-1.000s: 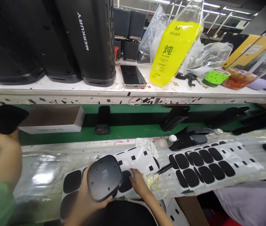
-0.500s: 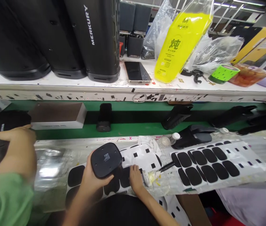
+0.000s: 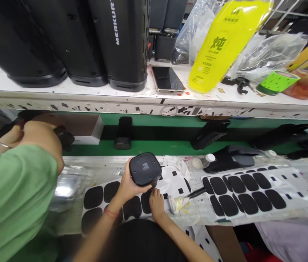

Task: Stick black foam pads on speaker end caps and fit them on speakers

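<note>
My left hand (image 3: 126,185) grips a black rounded device (image 3: 145,169), its underside with a small label facing up. It is held above a white sheet of black rubbery pads (image 3: 170,183). My right hand (image 3: 156,205) rests its fingertips on that sheet, just below the device and close to a brush (image 3: 175,204) with yellow glue on its tip. A second pad sheet (image 3: 252,193) lies to the right. On the left, a co-worker's arm in a green sleeve (image 3: 12,196) reaches over the green belt, its hand (image 3: 38,134) on a dark object.
A green conveyor belt (image 3: 154,147) carries black parts (image 3: 123,133) and a white box (image 3: 88,129). A plastic bottle (image 3: 197,164) lies near the pad sheets. Beyond the belt, a white shelf (image 3: 61,92) holds black Merkury speakers (image 3: 121,43), a phone (image 3: 167,79) and plastic bags.
The black device has moved up and away from me in my left hand. The co-worker's arm has swung right across the belt. The whole view has shifted slightly.
</note>
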Tool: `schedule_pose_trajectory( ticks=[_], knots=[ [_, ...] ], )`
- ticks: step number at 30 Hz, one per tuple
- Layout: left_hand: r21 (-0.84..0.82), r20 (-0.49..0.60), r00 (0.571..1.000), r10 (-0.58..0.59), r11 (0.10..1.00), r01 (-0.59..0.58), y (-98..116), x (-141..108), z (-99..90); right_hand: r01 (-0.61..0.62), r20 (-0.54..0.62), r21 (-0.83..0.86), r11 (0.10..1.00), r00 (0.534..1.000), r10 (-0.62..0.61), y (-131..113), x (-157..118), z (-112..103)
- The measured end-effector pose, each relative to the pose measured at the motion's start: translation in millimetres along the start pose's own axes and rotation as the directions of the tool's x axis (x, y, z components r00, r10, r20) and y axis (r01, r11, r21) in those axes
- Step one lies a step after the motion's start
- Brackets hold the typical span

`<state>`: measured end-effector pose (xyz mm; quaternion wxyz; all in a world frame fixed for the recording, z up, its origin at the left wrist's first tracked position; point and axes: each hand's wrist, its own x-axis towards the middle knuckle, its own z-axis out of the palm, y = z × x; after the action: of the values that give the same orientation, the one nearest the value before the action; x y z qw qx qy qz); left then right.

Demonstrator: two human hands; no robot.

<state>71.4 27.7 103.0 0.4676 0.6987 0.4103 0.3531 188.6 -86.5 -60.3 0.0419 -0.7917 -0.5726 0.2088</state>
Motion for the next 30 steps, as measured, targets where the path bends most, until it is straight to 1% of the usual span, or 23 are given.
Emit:
schedule_pose_trajectory(
  ticks=[3, 6, 8, 12, 15, 17, 19, 20, 22, 24, 25, 26, 27, 28, 29, 30],
  knots=[
    [0.009, 0.056, 0.998, -0.004, 1.000, 0.003, 5.2, 10.8, 11.6, -0.045, 0.031, 0.004, 0.999, 0.999, 0.045, -1.7, 1.0, -1.0],
    [0.001, 0.084, 0.996, -0.004, 1.000, 0.004, 8.2, 16.1, 13.8, -0.063, 0.055, 0.032, 0.998, 0.997, 0.061, 2.4, -0.5, -5.7],
    [-0.006, 0.072, 0.997, -0.010, 1.000, 0.010, 7.7, 17.8, 13.1, -0.051, 0.066, 0.076, 0.996, 0.997, 0.046, 7.6, -3.1, -10.7],
    [-0.034, 0.034, 0.999, -0.009, 0.999, 0.010, 2.7, 20.2, 11.6, 0.029, 0.087, 0.242, 0.970, 0.995, -0.052, 22.1, -17.0, -25.5],
    [-0.047, 0.028, 1.000, -0.014, 0.999, 0.016, -2.2, 22.4, 10.1, 0.104, 0.085, 0.417, 0.903, 0.985, -0.152, 36.4, -38.8, -43.1],
    [-0.047, 0.024, 1.000, -0.019, 0.999, 0.020, -5.4, 23.8, 8.9, 0.128, 0.051, 0.537, 0.834, 0.982, -0.184, 48.0, -57.2, -59.0],
    [-0.044, 0.021, 1.000, -0.017, 0.999, 0.018, -8.3, 25.1, 7.8, 0.126, -0.013, 0.645, 0.754, 0.988, -0.154, 61.4, -75.2, -78.5],
    [-0.041, 0.020, 1.000, -0.015, 0.999, 0.016, -9.4, 25.4, 7.3, 0.115, -0.050, 0.693, 0.711, 0.992, -0.112, 68.7, -83.1, -89.5],
    [-0.031, 0.018, 1.000, -0.011, 0.999, 0.012, -10.3, 24.7, 5.9, 0.083, -0.116, 0.783, 0.617, 0.993, 0.013, 83.2, -95.7, -113.8],
    [-0.019, 0.025, 1.000, -0.004, 1.000, 0.005, -7.7, 20.4, 2.8, 0.070, -0.165, 0.851, 0.521, 0.977, 0.138, 94.0, -103.6, -140.1],
    [-0.013, 0.036, 0.999, 0.005, 1.000, -0.005, -4.8, 16.2, 0.2, 0.084, -0.190, 0.880, 0.468, 0.964, 0.185, 96.5, -106.2, -153.4],
    [-0.005, 0.058, 0.998, 0.022, 1.000, -0.022, -0.9, 10.4, -3.1, 0.110, -0.215, 0.909, 0.401, 0.950, 0.228, 96.4, -108.1, -166.3],
    [0.007, 0.093, 0.995, 0.046, 0.999, -0.047, 3.7, 3.1, -7.0, 0.144, -0.235, 0.938, 0.314, 0.933, 0.272, 93.4, -109.8, -178.4],
    [0.025, 0.138, 0.988, 0.070, 0.997, -0.074, 8.6, -5.5, -11.4, 0.173, -0.230, 0.965, 0.198, 0.919, 0.319, 87.6, -111.2, -189.1],
    [0.046, 0.191, 0.978, 0.090, 0.994, -0.100, 13.5, -15.1, -15.9, 0.178, -0.203, 0.979, 0.102, 0.916, 0.347, 79.1, -112.6, -198.2],
    [0.067, 0.247, 0.964, 0.097, 0.991, -0.117, 17.9, -25.3, -20.0, 0.162, -0.164, 0.986, 0.036, 0.919, 0.358, 68.5, -113.9, -205.4]
  ],
)
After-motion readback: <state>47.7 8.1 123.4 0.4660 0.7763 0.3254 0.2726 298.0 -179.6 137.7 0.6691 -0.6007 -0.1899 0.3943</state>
